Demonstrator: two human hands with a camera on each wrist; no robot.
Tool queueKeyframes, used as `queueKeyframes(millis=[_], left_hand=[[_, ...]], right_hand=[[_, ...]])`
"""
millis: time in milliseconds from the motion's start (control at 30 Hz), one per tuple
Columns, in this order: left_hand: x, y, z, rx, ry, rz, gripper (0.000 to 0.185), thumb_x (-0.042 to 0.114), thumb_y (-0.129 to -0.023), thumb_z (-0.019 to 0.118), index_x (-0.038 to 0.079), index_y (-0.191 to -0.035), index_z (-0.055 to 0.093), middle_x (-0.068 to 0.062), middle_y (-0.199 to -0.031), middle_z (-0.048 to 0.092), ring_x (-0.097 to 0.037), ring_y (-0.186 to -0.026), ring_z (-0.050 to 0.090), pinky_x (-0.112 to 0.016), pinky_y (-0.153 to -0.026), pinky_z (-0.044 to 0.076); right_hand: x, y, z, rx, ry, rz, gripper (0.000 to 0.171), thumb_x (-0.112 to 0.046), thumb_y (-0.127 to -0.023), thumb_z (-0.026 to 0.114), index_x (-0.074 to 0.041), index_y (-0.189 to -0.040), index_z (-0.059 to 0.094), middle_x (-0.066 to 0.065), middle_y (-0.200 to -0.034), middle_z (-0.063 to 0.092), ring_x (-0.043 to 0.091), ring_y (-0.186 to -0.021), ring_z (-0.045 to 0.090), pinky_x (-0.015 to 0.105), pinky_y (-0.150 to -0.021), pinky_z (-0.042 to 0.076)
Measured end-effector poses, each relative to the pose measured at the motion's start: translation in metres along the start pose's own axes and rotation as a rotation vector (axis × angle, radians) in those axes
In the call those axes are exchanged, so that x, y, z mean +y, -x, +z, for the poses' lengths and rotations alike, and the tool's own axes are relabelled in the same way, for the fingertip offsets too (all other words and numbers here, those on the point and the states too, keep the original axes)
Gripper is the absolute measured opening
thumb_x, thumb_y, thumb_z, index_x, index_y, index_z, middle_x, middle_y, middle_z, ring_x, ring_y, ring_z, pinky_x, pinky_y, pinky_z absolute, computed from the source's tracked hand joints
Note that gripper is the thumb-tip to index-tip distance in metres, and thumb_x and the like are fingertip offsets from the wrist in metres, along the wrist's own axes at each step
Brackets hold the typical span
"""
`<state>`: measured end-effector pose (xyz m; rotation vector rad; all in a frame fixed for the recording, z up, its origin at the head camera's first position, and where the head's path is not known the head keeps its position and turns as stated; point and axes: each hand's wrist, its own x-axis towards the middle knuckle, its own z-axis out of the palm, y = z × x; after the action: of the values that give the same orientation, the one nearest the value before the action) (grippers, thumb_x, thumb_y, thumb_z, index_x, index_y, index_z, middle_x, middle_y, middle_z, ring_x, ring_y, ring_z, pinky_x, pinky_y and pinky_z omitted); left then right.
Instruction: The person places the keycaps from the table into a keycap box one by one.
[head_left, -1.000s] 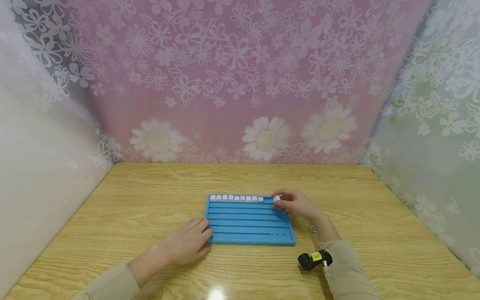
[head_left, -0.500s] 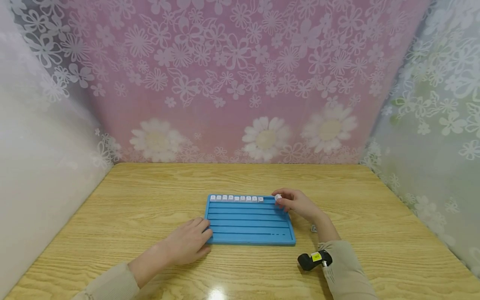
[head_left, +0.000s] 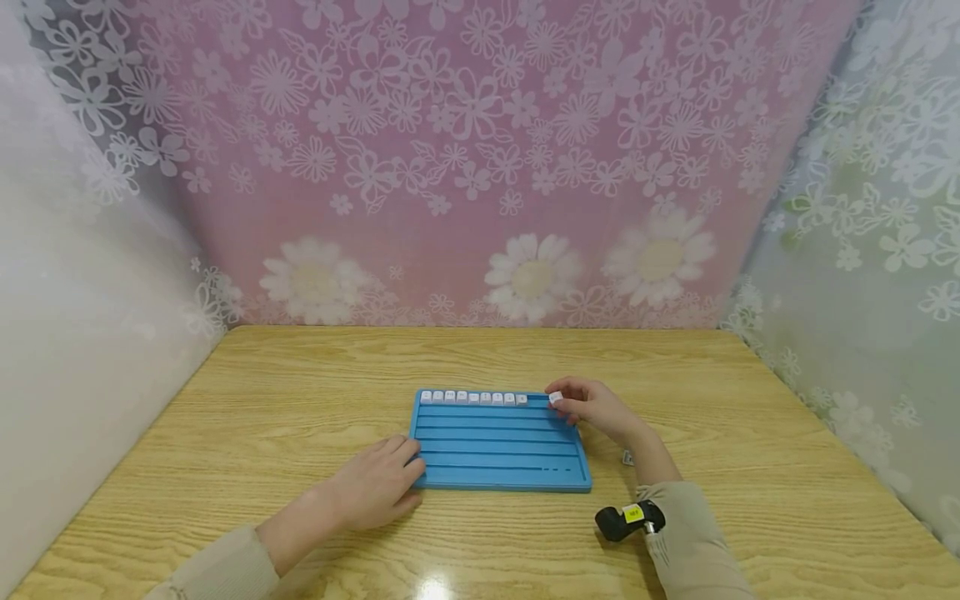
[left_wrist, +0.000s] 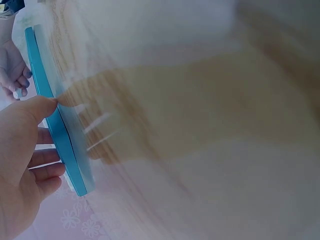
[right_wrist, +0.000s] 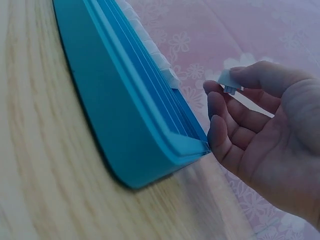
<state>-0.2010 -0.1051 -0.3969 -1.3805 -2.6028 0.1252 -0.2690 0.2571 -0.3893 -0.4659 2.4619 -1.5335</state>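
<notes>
A wooden table (head_left: 300,400) — pink flowered curtain (head_left: 480,167) behind, white curtains beside.

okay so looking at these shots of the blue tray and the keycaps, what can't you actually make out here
- Legends on the row of keycaps in the blue tray: too small in the head view, edge-on in the right wrist view.
- Face of the keycap pinched by the right hand: fingers cover it.
- Small object on the table beside the right forearm: too small to identify.
- Left wrist view: table blurred, left hand cut off by the edge.

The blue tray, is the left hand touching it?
Touching. The left wrist view shows the left hand's thumb on the blue tray's edge and the fingers against its far side.
</notes>
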Motion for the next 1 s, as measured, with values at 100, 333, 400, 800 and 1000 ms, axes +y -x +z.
queueKeyframes(millis=[100, 333, 400, 800, 1000], left_hand=[[-0.0001, 0.0001, 0.0006, -0.011, 0.003, -0.006, 0.032, 0.037, -0.09, 0.058, 0.008, -0.103, 0.058, -0.008, -0.111, 0.052, -0.022, -0.102, 0.049, -0.036, -0.092, 0.042], [-0.0004, 0.0009, 0.0019, 0.023, -0.004, 0.013, 0.03, 0.036, -0.089, 0.06, 0.008, -0.101, 0.058, -0.008, -0.107, 0.052, -0.022, -0.099, 0.049, -0.036, -0.089, 0.044], [-0.0005, 0.0011, 0.0019, 0.03, -0.004, 0.016, 0.03, 0.035, -0.088, 0.061, 0.008, -0.1, 0.058, -0.008, -0.107, 0.052, -0.022, -0.098, 0.049, -0.036, -0.088, 0.044], [-0.0007, -0.0004, -0.0021, 0.025, -0.005, 0.012, 0.03, 0.035, -0.088, 0.06, 0.008, -0.099, 0.058, -0.009, -0.107, 0.052, -0.022, -0.098, 0.049, -0.036, -0.089, 0.044], [0.0001, -0.0003, -0.0034, 0.005, -0.007, 0.008, 0.03, 0.036, -0.089, 0.058, 0.008, -0.1, 0.058, -0.009, -0.108, 0.052, -0.022, -0.099, 0.049, -0.036, -0.089, 0.044]], right_hand=[[0.0004, -0.0002, 0.0003, 0.001, 0.0, 0.004, 0.036, -0.015, -0.091, 0.059, 0.006, -0.119, 0.053, 0.016, -0.101, 0.061, 0.024, -0.085, 0.055, 0.034, -0.07, 0.05], [0.0, -0.0003, 0.0002, -0.006, -0.018, 0.02, 0.035, -0.012, -0.088, 0.062, 0.008, -0.116, 0.052, 0.016, -0.104, 0.062, 0.022, -0.088, 0.056, 0.034, -0.07, 0.05], [0.0003, -0.0009, -0.0001, -0.007, -0.023, 0.023, 0.034, -0.01, -0.088, 0.062, 0.008, -0.115, 0.052, 0.018, -0.105, 0.062, 0.023, -0.087, 0.056, 0.034, -0.07, 0.05], [-0.0013, -0.0035, -0.0012, 0.016, 0.028, 0.002, 0.04, -0.013, -0.092, 0.057, 0.001, -0.128, 0.049, 0.015, -0.112, 0.058, 0.023, -0.085, 0.055, 0.035, -0.069, 0.049], [0.0008, -0.0034, -0.001, 0.015, 0.045, -0.012, 0.037, -0.011, -0.093, 0.055, 0.001, -0.128, 0.052, 0.019, -0.116, 0.057, 0.025, -0.084, 0.055, 0.034, -0.068, 0.049]])
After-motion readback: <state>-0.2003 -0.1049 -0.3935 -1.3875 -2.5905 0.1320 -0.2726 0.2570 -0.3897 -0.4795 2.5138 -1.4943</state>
